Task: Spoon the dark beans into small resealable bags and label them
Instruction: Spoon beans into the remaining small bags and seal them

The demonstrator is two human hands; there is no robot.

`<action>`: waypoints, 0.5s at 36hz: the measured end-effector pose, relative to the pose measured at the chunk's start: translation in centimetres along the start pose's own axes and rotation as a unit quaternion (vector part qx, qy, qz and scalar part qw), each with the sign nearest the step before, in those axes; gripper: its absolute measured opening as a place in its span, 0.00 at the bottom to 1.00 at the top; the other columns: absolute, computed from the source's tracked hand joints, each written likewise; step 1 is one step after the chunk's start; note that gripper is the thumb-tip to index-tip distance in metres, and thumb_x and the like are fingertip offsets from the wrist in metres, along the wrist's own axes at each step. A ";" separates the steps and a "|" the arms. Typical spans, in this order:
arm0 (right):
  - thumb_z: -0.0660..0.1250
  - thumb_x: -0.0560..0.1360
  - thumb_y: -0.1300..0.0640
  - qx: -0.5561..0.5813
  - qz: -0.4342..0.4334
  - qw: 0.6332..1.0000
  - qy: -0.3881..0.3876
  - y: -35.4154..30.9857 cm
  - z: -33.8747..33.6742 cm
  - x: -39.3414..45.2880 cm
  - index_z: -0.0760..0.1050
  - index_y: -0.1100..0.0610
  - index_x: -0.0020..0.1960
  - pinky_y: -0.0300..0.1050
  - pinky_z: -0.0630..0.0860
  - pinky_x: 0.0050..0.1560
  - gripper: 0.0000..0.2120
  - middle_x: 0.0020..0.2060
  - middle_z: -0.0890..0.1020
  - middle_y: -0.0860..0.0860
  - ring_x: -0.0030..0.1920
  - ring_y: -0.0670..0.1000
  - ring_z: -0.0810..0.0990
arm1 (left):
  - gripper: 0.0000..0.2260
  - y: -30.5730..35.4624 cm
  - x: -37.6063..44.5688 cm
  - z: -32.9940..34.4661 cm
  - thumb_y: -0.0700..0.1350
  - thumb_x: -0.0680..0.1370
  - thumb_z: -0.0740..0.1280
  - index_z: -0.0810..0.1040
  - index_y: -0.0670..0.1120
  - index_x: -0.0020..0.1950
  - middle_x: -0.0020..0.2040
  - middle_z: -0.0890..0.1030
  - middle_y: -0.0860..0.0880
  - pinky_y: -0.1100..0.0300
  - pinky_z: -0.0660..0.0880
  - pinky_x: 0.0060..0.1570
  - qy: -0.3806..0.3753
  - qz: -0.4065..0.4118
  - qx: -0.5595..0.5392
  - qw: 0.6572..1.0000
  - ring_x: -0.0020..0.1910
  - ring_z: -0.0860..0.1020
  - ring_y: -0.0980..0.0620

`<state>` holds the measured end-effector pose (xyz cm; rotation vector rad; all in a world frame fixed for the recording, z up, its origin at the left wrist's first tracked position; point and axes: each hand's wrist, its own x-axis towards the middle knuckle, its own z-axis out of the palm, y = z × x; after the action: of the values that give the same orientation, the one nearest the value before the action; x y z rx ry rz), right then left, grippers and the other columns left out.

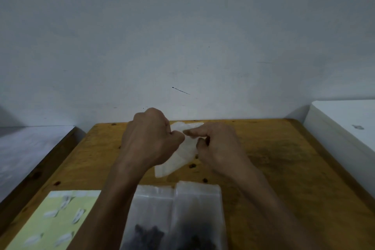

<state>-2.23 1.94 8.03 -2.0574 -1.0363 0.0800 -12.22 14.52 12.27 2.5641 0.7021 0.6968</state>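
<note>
Nearest me, two filled bags point(174, 219) of dark beans point(148, 233) are lying side by side at the table's point(284, 168) front edge, just beside the yellow label sheet point(58, 219). Beyond them my left hand point(150, 138) and right hand point(219, 144) are both pinching the top of an empty bag point(182, 154), fingers curled on the thin plastic, its lower corner resting on the wood. I am probably working the seal open. The film looks slippery, so the two layers may be sticking and my pinch could be slipping off. A few loose beans point(191, 166) are lying near the bag. No spoon is in view.
</note>
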 end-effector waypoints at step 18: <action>0.73 0.72 0.65 0.211 0.046 0.976 -0.025 1.1 1.8 1.9 0.84 0.50 0.56 0.36 0.74 0.32 0.16 0.44 0.84 0.43 0.38 0.46 0.82 | 0.51 -3.6 0.8 0.9 0.75 0.54 0.65 0.64 0.53 0.73 0.66 0.71 0.55 0.57 0.69 0.61 -0.170 0.131 0.087 0.973 0.58 0.69 0.55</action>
<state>-0.98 4.02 6.53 -1.7193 -0.8651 0.3702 -12.38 17.62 10.13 2.8688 0.3284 0.2625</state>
